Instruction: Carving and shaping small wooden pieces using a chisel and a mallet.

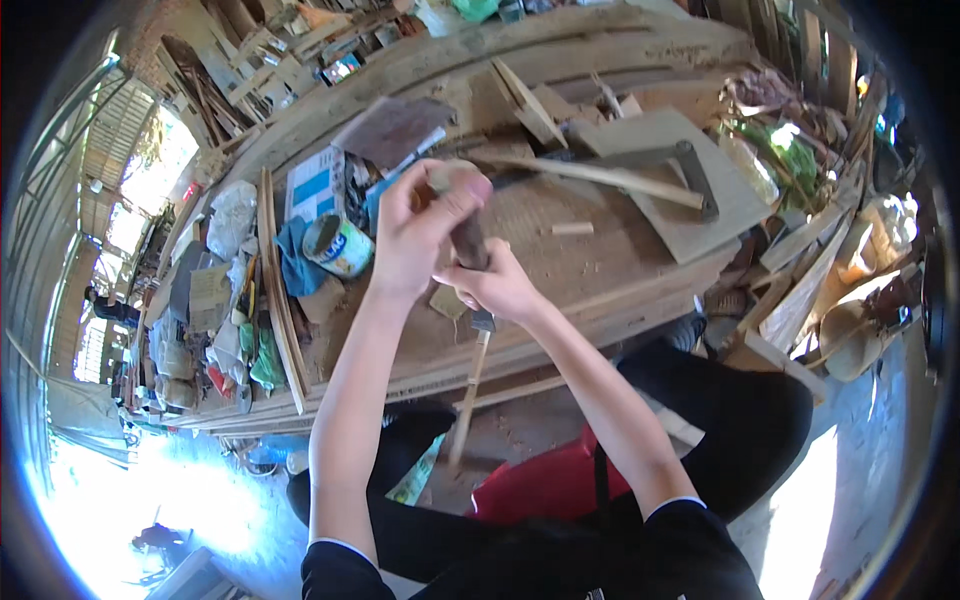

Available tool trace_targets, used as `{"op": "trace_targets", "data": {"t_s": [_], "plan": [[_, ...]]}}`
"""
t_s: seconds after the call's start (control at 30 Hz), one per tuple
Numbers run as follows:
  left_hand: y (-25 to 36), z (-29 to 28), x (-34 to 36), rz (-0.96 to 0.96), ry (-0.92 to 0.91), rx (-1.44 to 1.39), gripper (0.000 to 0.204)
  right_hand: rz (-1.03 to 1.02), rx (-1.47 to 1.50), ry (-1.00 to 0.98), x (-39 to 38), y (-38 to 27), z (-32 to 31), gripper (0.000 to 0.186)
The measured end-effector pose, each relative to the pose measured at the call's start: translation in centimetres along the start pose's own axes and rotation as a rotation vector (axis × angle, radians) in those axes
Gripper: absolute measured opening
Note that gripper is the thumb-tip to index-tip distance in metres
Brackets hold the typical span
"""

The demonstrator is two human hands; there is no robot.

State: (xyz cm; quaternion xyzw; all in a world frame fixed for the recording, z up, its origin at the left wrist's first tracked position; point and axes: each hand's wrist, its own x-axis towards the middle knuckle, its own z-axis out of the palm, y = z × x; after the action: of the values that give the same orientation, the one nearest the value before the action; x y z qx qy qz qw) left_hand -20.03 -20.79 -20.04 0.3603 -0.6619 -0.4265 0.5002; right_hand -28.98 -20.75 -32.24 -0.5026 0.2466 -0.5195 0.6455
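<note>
In front of me, above the bench, my left hand (420, 225) closes round the upper end of a dark brown wooden piece (467, 243), thick like a handle. Lower on the same piece, my right hand (503, 285) is wrapped around it. Just below my right hand shows a small dark metal part (483, 321), with a thin light wooden stick (468, 400) running down from it past the bench edge. Whether these join the dark piece is hidden by my fingers. A small flat wood block (448, 302) lies on the bench beside my right hand.
On the wooden bench (590, 240), a can (338, 246) stands left of my hands. A grey board (690, 225) carries a metal square (708, 190) and a light wood strip (600, 178). Long strips (280, 300) and plastic bags lie further left. Something red (550, 480) is between my legs.
</note>
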Motion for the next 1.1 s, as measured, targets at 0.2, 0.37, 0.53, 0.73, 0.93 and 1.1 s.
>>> {"op": "trace_targets", "data": {"t_s": [0.2,0.37,0.53,0.73,0.93,1.1], "plan": [[1.7,-3.0,-3.5,-0.005,0.116,-0.466,0.030,-0.803,-0.572,0.123,-3.5,-1.8,-1.2,0.028],[6.1,-8.6,-6.4,0.260,0.446,-0.414,0.053,0.105,-0.200,0.408,-6.7,-2.3,-0.9,0.047],[11.3,-10.2,-10.8,0.534,0.561,-0.218,0.051,0.079,-0.409,0.029,-9.8,-3.5,5.4,0.052],[12.1,-10.3,-14.2,0.591,0.611,-0.270,0.043,0.150,-0.385,-0.071,-9.1,-2.9,7.8,0.033],[10.6,-11.0,-15.4,0.599,0.557,-0.371,0.035,0.032,-0.630,-0.026,-8.8,-1.3,6.5,0.030],[10.2,-13.1,-16.0,0.544,0.558,-0.470,0.032,-0.233,-0.833,-0.142,-8.9,-1.4,4.1,0.018]]}}
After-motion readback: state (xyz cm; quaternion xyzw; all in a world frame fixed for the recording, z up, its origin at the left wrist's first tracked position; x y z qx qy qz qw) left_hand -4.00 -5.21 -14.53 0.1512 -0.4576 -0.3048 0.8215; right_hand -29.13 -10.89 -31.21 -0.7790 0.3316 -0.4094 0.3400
